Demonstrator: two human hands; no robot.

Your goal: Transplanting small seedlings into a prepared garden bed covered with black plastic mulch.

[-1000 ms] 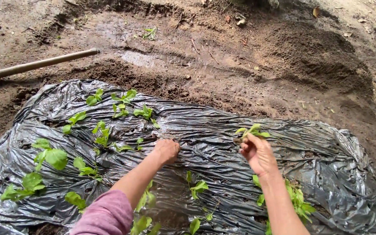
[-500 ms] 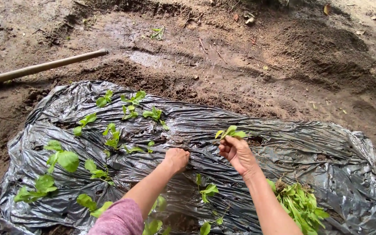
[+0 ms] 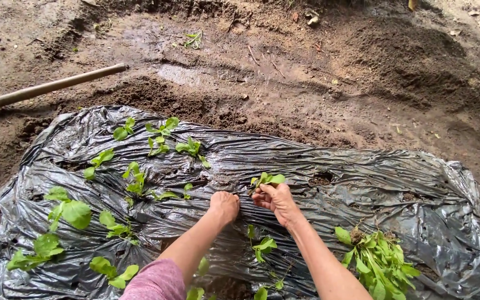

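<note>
Pinching a green seedling (image 3: 268,179) at mid-sheet, the right hand (image 3: 276,200) meets the clenched left hand (image 3: 224,205) on the black plastic mulch (image 3: 362,183). Left rows are planted; right holes and the near-right seedling bundle (image 3: 379,261) remain.

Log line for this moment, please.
right hand: holds seedling | left hand: on black plastic sheet | seedling bundle: on sheet, right
</note>
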